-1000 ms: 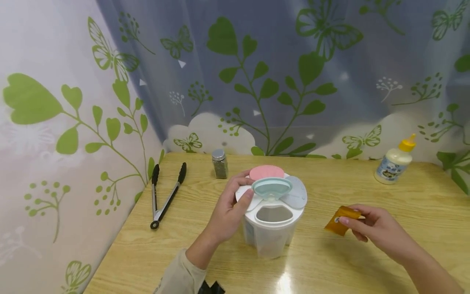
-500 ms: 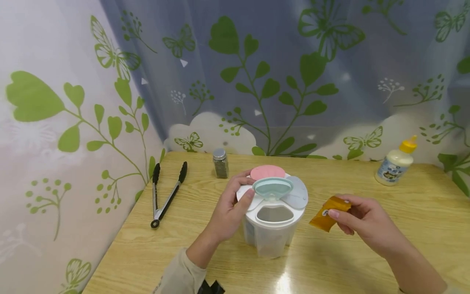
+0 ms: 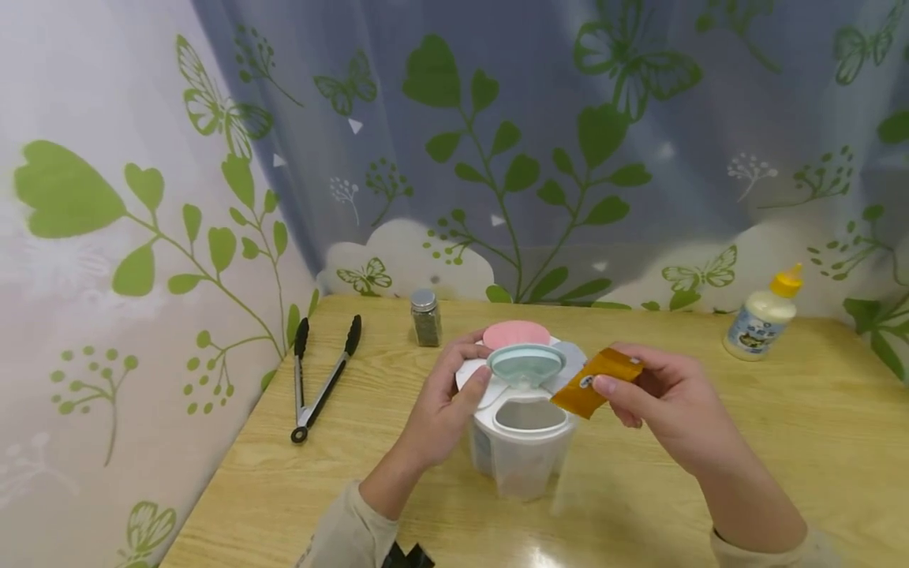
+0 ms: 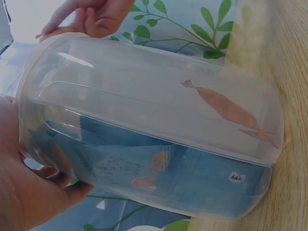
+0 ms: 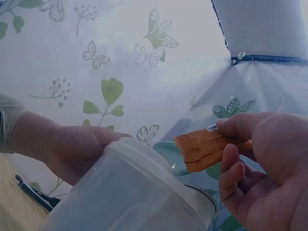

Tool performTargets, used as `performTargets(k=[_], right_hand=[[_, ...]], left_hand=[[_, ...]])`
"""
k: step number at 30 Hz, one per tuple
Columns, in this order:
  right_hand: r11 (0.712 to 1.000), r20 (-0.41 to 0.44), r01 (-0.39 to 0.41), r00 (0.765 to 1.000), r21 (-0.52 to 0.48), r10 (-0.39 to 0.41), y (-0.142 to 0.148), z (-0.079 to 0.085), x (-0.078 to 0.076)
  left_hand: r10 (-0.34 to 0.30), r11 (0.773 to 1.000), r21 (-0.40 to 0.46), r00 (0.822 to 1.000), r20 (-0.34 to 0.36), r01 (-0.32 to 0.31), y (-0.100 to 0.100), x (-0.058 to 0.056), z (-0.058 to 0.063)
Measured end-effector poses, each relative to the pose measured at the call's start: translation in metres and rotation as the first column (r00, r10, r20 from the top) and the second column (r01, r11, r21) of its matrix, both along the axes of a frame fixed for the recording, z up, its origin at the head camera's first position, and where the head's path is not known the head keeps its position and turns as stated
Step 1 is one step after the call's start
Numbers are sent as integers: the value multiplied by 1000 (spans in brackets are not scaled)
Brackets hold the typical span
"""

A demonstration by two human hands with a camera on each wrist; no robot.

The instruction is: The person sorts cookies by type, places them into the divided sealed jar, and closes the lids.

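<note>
A clear plastic storage box [image 3: 524, 467] with a round white lid stands on the table. Its mint flap [image 3: 527, 364] is raised, baring an opening on the near side; the pink flap [image 3: 517, 334] is down. My left hand [image 3: 442, 404] grips the lid's left edge, thumb on top. Between thumb and fingers, my right hand [image 3: 671, 406] pinches an orange snack packet [image 3: 593, 386], tilted, its lower corner close over the right side of the opening. Through the wall in the left wrist view, blue packets [image 4: 130, 163] and another orange packet [image 4: 228, 109] show inside.
Black-tipped tongs [image 3: 323, 394] lie spread at the left. Behind the box stands a small spice jar [image 3: 426, 319] with a silver cap. A white squeeze bottle [image 3: 760, 319] with a yellow top is at the back right. Patterned curtains border the table's back and left.
My right hand has carried the orange packet left and upward, from beside the box to the lid's opening. My left hand and the box have stayed in place.
</note>
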State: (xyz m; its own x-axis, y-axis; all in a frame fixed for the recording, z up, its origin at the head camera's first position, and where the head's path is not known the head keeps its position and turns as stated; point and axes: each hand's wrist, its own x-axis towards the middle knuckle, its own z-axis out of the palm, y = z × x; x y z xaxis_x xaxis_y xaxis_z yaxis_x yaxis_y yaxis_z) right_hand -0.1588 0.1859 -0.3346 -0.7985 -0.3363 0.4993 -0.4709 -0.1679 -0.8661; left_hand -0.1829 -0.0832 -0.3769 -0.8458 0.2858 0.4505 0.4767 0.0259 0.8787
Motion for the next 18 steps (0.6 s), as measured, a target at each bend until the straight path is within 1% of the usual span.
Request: performTargets(k=[3, 5, 8, 11, 13, 15, 18], right_hand=[[999, -2, 30, 1000, 22, -30, -15, 6, 1], [996, -10, 64, 998, 69, -64, -22, 8, 3], [980, -39, 123, 992, 156, -119, -29, 9, 8], [965, -84, 165, 985, 206, -151, -31, 9, 12], [960, -102, 178, 982, 215, -159, -31, 10, 12], [961, -108, 188, 980, 204, -169, -32, 10, 11], [948, -135, 248, 965, 199, -224, -33, 10, 8]], left_hand=[[-5, 1000, 5, 1000, -5, 5, -2, 1, 0], [-13, 1000, 14, 1000, -2, 13, -1, 2, -1], [-20, 1000, 18, 1000, 0, 20, -1, 3, -2], [-22, 1000, 10, 1000, -2, 22, 0, 3, -2], [-16, 1000, 4, 1000, -9, 16, 0, 2, -1], [-6, 1000, 0, 1000, -18, 6, 0, 1, -1], [6, 1000, -5, 999, -34, -6, 0, 0, -1]])
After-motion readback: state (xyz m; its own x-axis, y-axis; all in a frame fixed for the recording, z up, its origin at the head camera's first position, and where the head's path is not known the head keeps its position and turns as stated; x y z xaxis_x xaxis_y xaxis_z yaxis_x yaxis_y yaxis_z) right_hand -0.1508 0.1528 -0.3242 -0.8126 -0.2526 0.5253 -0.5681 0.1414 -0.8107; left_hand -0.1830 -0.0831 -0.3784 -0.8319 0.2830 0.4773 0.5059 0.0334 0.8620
